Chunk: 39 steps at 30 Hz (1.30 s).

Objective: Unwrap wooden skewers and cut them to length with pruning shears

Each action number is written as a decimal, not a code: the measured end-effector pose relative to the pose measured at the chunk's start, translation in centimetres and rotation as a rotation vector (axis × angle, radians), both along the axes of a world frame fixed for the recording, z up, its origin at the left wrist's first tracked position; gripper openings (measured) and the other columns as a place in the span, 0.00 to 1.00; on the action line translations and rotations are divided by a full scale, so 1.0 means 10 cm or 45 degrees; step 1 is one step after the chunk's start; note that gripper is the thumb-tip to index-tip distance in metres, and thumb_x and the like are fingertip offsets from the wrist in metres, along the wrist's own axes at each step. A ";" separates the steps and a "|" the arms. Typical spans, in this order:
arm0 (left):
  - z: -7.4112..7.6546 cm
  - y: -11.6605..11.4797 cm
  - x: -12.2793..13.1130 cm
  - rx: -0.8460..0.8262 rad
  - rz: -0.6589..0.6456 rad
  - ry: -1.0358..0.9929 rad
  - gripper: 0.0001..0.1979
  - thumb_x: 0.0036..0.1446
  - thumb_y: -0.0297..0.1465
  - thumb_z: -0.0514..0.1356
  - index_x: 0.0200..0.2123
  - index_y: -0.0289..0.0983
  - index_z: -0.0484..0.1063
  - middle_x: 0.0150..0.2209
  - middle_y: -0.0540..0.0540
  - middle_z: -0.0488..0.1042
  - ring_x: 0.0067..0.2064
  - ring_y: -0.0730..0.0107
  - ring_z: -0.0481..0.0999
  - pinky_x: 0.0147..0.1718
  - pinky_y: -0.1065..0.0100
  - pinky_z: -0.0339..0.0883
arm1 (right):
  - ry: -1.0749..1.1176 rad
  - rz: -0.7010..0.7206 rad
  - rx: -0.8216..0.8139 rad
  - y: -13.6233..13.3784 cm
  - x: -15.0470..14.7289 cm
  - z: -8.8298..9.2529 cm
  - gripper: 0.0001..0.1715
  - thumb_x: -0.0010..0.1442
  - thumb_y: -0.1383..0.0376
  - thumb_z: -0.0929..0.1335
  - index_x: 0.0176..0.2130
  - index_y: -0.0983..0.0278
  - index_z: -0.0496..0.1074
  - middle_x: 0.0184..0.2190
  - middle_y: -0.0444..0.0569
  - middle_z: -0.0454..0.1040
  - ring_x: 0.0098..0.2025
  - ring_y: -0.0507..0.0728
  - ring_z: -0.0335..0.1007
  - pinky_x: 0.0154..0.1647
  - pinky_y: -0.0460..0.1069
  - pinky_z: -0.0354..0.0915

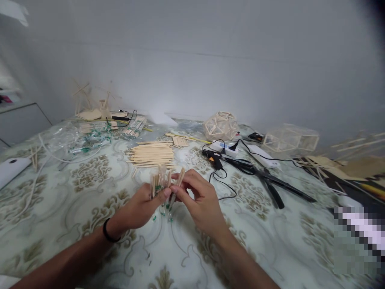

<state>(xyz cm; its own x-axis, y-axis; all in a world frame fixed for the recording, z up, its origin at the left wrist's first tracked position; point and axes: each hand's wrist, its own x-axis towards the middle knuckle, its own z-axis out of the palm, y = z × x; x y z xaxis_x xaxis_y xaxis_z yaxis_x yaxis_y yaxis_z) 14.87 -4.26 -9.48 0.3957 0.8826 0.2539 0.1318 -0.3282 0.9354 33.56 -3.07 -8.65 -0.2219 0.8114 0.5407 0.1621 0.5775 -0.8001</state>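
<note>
My left hand (142,206), with a black band on its wrist, is closed round a bundle of wooden chopsticks (157,182) in clear wrappers with green print. Close beside it, my right hand (200,198) pinches a pair of chopsticks (179,178) between thumb and fingers; it leans to the right, its wrapper's green end pointing down. The two thumbs nearly meet. Just beyond my hands lies a pile of bare chopsticks (152,154) on the flowered tablecloth (120,249).
Wrapped chopsticks (134,127) and crumpled clear wrappers (64,138) lie at the back left. Stick models (221,126) stand along the wall. A black glue gun (213,157), a power strip (224,147) and large black-handled shears (264,176) are on the right, with cables running between.
</note>
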 end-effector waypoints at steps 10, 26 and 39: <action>0.01 0.06 -0.03 -0.009 0.105 0.201 0.12 0.68 0.38 0.58 0.43 0.41 0.80 0.42 0.49 0.83 0.46 0.59 0.79 0.53 0.64 0.70 | -0.069 0.135 -0.067 0.04 0.03 0.03 0.12 0.67 0.59 0.71 0.34 0.62 0.79 0.32 0.48 0.75 0.32 0.54 0.70 0.33 0.49 0.67; -0.06 0.11 -0.03 -0.100 -0.030 0.245 0.11 0.66 0.36 0.59 0.38 0.41 0.81 0.39 0.48 0.83 0.44 0.59 0.78 0.51 0.64 0.71 | -0.126 0.295 -0.235 0.11 0.08 0.04 0.15 0.66 0.54 0.71 0.34 0.62 0.78 0.32 0.47 0.72 0.32 0.54 0.68 0.32 0.49 0.66; -0.14 0.06 0.02 -0.082 0.107 0.105 0.17 0.67 0.43 0.58 0.45 0.35 0.78 0.43 0.44 0.81 0.45 0.57 0.78 0.48 0.62 0.71 | -0.007 0.023 -0.135 0.04 -0.02 -0.06 0.06 0.66 0.61 0.70 0.38 0.62 0.75 0.37 0.48 0.75 0.38 0.56 0.71 0.40 0.50 0.67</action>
<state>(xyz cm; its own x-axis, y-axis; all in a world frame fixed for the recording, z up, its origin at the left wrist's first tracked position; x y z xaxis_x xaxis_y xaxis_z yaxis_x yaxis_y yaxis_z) 15.02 -3.69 -10.90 0.3368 0.9270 0.1651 0.2333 -0.2521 0.9392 33.35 -2.67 -9.25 -0.2399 0.8597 0.4510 0.1567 0.4927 -0.8559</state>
